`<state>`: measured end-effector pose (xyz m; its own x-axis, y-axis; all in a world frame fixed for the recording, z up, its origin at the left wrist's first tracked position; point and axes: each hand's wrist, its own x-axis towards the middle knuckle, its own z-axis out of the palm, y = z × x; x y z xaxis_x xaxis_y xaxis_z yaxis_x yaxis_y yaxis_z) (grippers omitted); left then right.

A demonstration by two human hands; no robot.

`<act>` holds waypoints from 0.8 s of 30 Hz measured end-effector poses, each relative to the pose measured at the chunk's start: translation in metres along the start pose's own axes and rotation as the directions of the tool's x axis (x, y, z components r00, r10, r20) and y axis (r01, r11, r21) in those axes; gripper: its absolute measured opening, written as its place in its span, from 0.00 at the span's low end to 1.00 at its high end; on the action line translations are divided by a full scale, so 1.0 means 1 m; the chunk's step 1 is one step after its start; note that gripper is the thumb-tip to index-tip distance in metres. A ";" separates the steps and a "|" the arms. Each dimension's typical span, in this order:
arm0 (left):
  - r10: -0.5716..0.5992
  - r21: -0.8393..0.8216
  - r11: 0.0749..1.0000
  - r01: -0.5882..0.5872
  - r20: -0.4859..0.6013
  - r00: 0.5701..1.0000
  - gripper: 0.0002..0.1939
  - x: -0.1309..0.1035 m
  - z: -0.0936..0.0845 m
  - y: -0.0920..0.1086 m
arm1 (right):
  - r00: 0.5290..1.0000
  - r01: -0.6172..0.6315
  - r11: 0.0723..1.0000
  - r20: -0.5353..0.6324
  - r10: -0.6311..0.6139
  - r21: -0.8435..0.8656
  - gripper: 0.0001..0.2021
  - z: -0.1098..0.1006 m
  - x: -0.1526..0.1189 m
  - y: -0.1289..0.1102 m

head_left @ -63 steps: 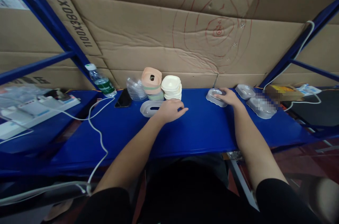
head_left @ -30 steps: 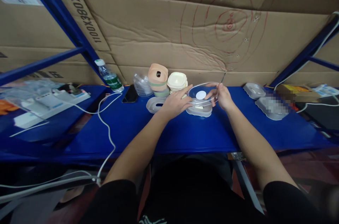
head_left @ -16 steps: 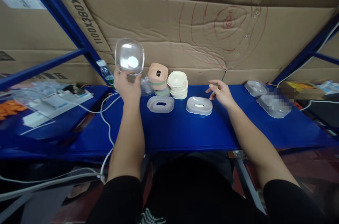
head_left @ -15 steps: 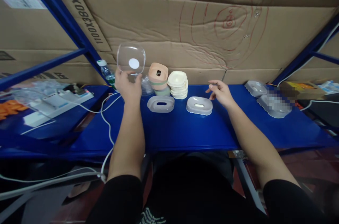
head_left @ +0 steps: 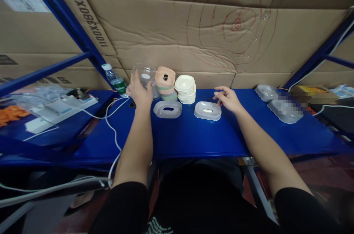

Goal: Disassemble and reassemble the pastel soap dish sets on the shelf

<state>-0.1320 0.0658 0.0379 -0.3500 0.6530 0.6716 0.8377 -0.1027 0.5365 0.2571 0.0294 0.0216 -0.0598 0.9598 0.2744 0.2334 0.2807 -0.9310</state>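
Note:
My left hand [head_left: 140,90] is at the near left side of a clear plastic piece with a white round spot [head_left: 145,73], fingers apart and touching or almost touching it. Below that piece, partly hidden by the hand, are more clear plastic pieces [head_left: 155,93]. My right hand [head_left: 227,98] hovers with loosely bent fingers, holding nothing, just right of a grey oval dish with a slot [head_left: 208,110]. A second grey slotted dish [head_left: 167,109] lies to its left. Behind them stand a stack of peach and green slotted pieces [head_left: 165,76] and a stack of cream pieces [head_left: 185,83].
A water bottle [head_left: 114,80] leans left of my left hand. White cables [head_left: 114,127] cross the blue table [head_left: 193,138] toward a white power strip [head_left: 61,110]. Translucent grey pieces [head_left: 267,93] and a cardboard box [head_left: 315,93] sit at the right. Cardboard [head_left: 155,23] walls the back.
My left hand has brought the clear piece down and slightly right, onto or just over the other clear pieces, and its fingers have spread. My right hand has barely moved.

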 end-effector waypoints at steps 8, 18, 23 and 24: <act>0.020 -0.048 0.999 -0.019 0.020 1.000 0.37 0.002 0.010 -0.009 | 1.000 -0.006 0.999 0.022 0.007 -0.036 0.28 0.000 0.000 0.003; -0.003 -0.133 0.991 -0.011 -0.103 0.995 0.30 -0.009 0.008 0.007 | 0.972 0.198 0.861 0.210 -0.109 -0.469 0.37 -0.016 -0.003 0.005; 0.256 -0.202 0.940 -0.277 -0.124 0.959 0.19 -0.030 0.013 0.036 | 0.877 0.251 0.755 0.473 0.088 -0.606 0.54 -0.019 -0.006 0.010; 0.325 -0.228 0.911 -0.344 -0.116 0.938 0.17 -0.036 0.016 0.043 | 0.860 0.259 0.752 0.499 0.106 -0.606 0.55 -0.018 -0.006 0.012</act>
<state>-0.0767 0.0495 0.0284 -0.1044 0.4926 0.8640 0.7877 -0.4895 0.3742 0.2775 0.0270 0.0136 -0.5108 0.8595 0.0177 0.7479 0.4545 -0.4837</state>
